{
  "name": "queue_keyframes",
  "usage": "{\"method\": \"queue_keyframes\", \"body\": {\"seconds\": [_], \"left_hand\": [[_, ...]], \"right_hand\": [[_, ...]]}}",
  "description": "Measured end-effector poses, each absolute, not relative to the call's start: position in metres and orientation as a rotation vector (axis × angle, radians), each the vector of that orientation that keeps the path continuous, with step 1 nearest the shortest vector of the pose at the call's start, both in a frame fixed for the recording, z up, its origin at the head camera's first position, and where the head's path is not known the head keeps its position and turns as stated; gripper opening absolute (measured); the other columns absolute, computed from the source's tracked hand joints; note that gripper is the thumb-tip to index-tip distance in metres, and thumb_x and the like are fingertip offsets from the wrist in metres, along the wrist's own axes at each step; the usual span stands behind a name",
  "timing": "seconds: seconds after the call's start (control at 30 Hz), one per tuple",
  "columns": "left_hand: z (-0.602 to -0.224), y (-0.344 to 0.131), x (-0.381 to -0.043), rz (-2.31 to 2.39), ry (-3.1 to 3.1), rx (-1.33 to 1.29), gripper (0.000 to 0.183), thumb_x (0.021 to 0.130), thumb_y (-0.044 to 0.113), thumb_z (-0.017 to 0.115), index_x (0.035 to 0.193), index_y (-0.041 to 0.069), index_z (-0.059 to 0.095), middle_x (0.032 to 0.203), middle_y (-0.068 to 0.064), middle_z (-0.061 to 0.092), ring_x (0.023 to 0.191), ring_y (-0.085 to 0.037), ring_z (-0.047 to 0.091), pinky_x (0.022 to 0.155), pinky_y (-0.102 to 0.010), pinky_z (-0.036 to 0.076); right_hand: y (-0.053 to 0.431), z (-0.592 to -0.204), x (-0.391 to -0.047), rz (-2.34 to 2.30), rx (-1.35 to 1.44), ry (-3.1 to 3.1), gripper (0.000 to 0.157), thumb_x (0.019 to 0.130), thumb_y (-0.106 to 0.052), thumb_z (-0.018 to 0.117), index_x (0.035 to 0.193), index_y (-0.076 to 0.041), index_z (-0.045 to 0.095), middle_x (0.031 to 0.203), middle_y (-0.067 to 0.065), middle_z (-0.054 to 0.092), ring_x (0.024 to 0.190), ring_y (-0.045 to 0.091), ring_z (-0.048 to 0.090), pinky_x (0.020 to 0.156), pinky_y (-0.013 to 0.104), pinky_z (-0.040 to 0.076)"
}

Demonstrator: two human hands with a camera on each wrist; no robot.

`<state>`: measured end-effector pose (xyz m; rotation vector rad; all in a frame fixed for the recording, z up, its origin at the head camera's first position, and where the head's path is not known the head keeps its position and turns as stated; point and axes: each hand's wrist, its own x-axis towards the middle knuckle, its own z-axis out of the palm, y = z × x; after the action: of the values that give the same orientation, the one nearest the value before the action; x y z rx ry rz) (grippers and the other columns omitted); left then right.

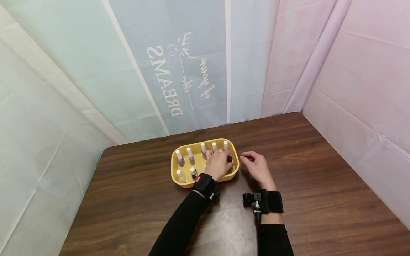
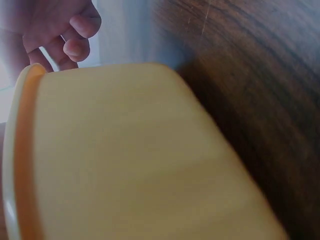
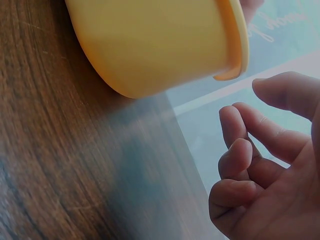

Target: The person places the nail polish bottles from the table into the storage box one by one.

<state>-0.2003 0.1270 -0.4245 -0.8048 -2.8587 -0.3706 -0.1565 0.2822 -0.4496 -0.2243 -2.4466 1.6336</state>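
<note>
My left hand (image 1: 217, 164) reaches down into a yellow tray (image 1: 236, 165). Its thumb and index finger pinch a black-capped nail polish bottle (image 1: 230, 159) near the right end; the bottle's body is hidden. White-capped bottles stand upright about it, among them purple ones (image 1: 180, 160) at the back left and a clear one (image 1: 180, 175) at the front left. Just past the tray's right end, my right hand (image 1: 257, 170) hovers with loosely bent fingers, holding nothing. In the right wrist view, thumb and fingertips of that hand (image 3: 270, 160) are apart, beside the tray wall (image 3: 155, 45).
The tray stands on a dark wooden table (image 1: 134, 202), toward its back edge. A pale fabric curtain (image 1: 198, 64) with mirrored lettering hangs behind, and further fabric walls (image 1: 362, 99) enclose the sides. Black cameras and straps (image 1: 270, 201) sit on both wrists.
</note>
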Motion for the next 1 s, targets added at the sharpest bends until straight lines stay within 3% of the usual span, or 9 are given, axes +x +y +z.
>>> {"method": "queue_keyframes", "body": {"seconds": [0.7, 1.0], "left_hand": [[-0.420, 0.124, -0.201, -0.359, -2.922, -0.774, 0.023, 0.078, 0.038, 0.071, 0.087, 0.017, 0.065, 0.073, 0.006, 0.058, 0.078, -0.017, 0.049, 0.075, -0.043, 0.026], [-0.413, 0.120, -0.198, -0.420, -2.923, -0.777, 0.027, 0.078, 0.040, 0.071, 0.091, 0.017, 0.065, 0.087, 0.004, 0.066, 0.092, -0.021, 0.052, 0.086, -0.046, 0.026]], "right_hand": [[0.281, -0.454, -0.161, 1.648, -0.209, -2.454, 0.034, 0.090, -0.026, 0.059, 0.110, 0.001, 0.066, 0.089, 0.017, 0.065, 0.066, 0.027, 0.057, 0.057, 0.030, 0.046], [0.282, -0.454, -0.159, 1.611, -0.224, -2.470, 0.032, 0.090, -0.025, 0.059, 0.110, -0.002, 0.066, 0.092, 0.014, 0.066, 0.071, 0.026, 0.058, 0.061, 0.031, 0.047]]}}
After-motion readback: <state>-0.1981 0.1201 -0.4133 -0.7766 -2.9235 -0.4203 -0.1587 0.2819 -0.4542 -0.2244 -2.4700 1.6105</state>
